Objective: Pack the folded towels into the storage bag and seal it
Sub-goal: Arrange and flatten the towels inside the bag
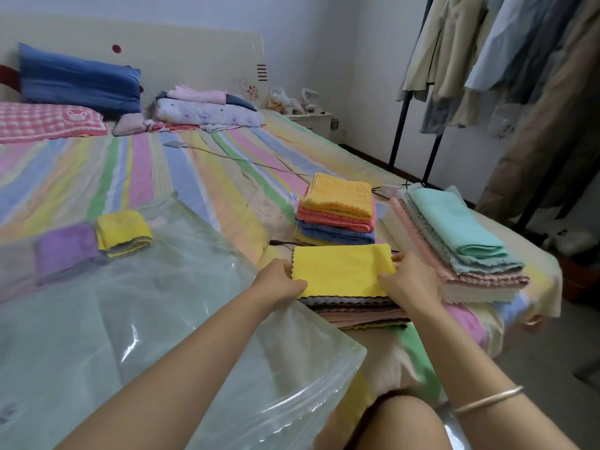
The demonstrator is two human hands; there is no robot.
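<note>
The task looks to be in its early part; the clear storage bag (130, 319) lies flat on the striped bed (194, 190) at the person's left, and through its plastic only two folded pieces show, a purple towel (66, 248) and, touching it on the right, a small yellow bundle (123, 232); most of the towels are outside the bag. The left hand (281, 280) and the right hand (409, 280) both hold the yellow towel (344, 271) that lies on top of the near stack (357, 311); each hand pinches one side edge, with the thumb on top and the other fingers curled round the border, and the towel is flat on the pile, not lifted as far as I can see. Behind this pile stands the orange-topped stack (339, 196), and to the right, just beside it, the wider mint-topped stack (457, 228); both appear untouched. The zip strip (292, 404) of the bag is near the person, under the left forearm; I cannot tell if the mouth is open there. By my judgement three stacks are left to go in, and then the sealing, which is not yet done.
</note>
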